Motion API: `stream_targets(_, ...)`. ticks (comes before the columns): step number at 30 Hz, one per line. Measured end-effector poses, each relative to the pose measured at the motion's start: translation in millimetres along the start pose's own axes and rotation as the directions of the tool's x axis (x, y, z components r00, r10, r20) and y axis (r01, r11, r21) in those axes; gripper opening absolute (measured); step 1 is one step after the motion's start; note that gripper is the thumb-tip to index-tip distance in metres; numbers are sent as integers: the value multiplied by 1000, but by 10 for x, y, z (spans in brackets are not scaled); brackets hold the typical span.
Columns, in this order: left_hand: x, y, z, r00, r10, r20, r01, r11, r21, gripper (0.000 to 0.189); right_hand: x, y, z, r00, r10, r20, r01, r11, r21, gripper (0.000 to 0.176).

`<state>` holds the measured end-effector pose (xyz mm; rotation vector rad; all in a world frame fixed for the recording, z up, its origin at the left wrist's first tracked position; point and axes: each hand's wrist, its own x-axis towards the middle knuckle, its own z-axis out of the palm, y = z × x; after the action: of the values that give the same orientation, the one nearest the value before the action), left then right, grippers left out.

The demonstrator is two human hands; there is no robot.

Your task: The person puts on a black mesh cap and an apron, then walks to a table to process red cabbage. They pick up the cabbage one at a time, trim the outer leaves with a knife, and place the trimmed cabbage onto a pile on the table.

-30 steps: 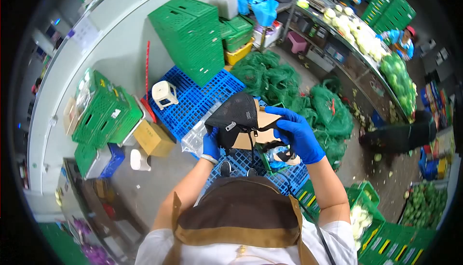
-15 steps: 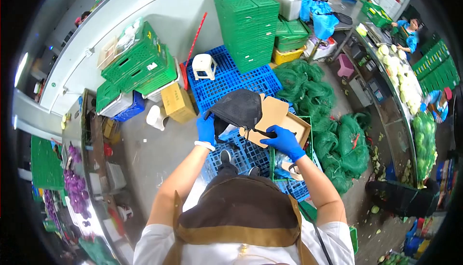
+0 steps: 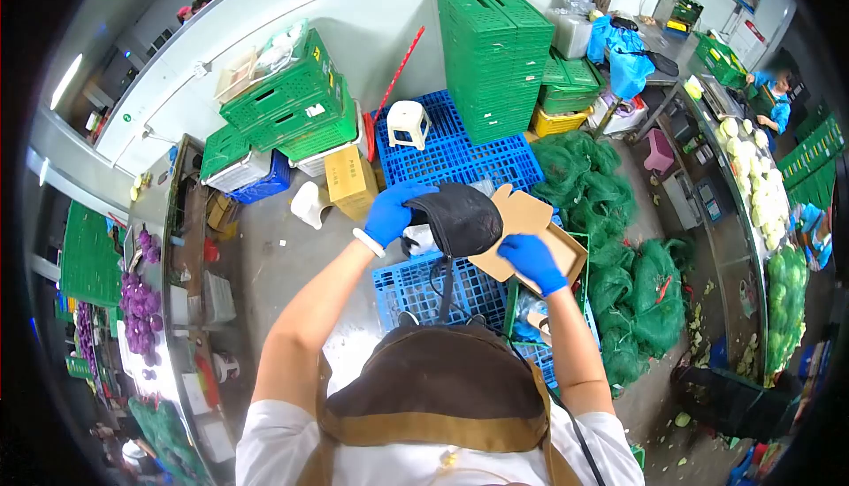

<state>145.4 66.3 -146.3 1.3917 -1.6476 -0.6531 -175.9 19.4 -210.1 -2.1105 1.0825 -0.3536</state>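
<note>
Black fabric of the pouch [image 3: 473, 219] now hangs from the left hand [image 3: 389, 214] alone, gripped at its edge, its strap [image 3: 446, 287] dangling. The right hand [image 3: 533, 260] has come off the strap and hovers over the open cardboard box [image 3: 573, 265], fingers curled; whether they pinch anything, I cannot tell. The left seemingly bears all the weight.
</note>
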Motion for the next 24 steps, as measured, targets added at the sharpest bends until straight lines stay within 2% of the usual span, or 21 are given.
stream_targets(1, 6, 78, -46, 996, 66, 52, -69, 997, 47, 45, 26, -49, -158, 998, 37, -60, -32, 997, 74, 27)
stream_targets(2, 23, 169, -76, 987, 122, 106, -130, 989, 69, 46, 63, -111, -276, 984, 11, -178, 32, 971, 236, 24)
stream_targets(3, 23, 205, -79, 975, 164, 152, -184, 974, 129, 46, 132, -169, -358, 981, 133, -138, -48, 867, 496, 29)
stream_targets(5, 5, 233, -39, 940, 235, 249, -294, 926, 235, 46, 183, -474, -463, 997, 25, -77, 31, 757, 653, 46)
stream_targets(6, 20, 193, 26, 913, 293, 285, -345, 926, 152, 47, 255, -507, -449, 999, -23, 43, -11, 748, 663, 49)
stream_targets(8, 54, 308, 90, 845, 342, 410, -421, 900, 116, 46, 361, -538, -385, 955, -120, 272, -98, 735, 671, 55)
stream_targets(9, 58, 366, 137, 804, 365, 469, -456, 885, 92, 45, 390, -401, -285, 915, -107, 389, -249, 609, 753, 54)
stream_targets(10, 57, 394, 192, 753, 468, 462, -556, 829, 66, 46, 443, -174, -166, 858, -114, 501, -399, 466, 790, 53)
stream_targets(11, 44, 441, 244, 719, 509, 473, -608, 791, 72, 47, 473, -56, -86, 785, -141, 603, -544, 309, 780, 52)
stream_targets(12, 23, 501, 291, 683, 545, 486, -656, 751, 79, 47, 386, -125, -63, 747, -34, 664, -639, 239, 731, 50)
stream_targets(13, 11, 552, 316, 645, 578, 500, -701, 707, 87, 48, 334, -27, 99, 780, -50, 624, -610, 161, 776, 52)
stream_targets(15, -14, 613, 328, 622, 591, 513, -733, 670, 118, 46, 246, 53, 232, 828, -243, 505, -278, 603, 747, 64)
stream_targets(17, -4, 639, 339, 611, 620, 492, -764, 625, 160, 45, 137, 34, 239, 807, -276, 522, -434, 323, 841, 73)
stream_targets(18, -21, 525, 402, 650, 615, 447, -737, 654, 172, 48, 108, 11, 221, 800, -293, 523, -495, 170, 852, 78)
stream_targets(21, -82, 546, 450, 875, 375, 307, -458, 848, 268, 52, 19, -224, 121, 819, -206, 535, -519, 130, 845, 81)
stream_targets(22, -103, 520, 478, 919, 325, 223, -375, 894, 245, 59, -24, -74, 201, 846, -139, 514, -516, 28, 856, 77)
stream_targets(24, -149, 521, 479, 967, 231, 110, -242, 965, 99, 62, -88, 161, 182, 842, 3, 540, -540, -4, 842, 76)
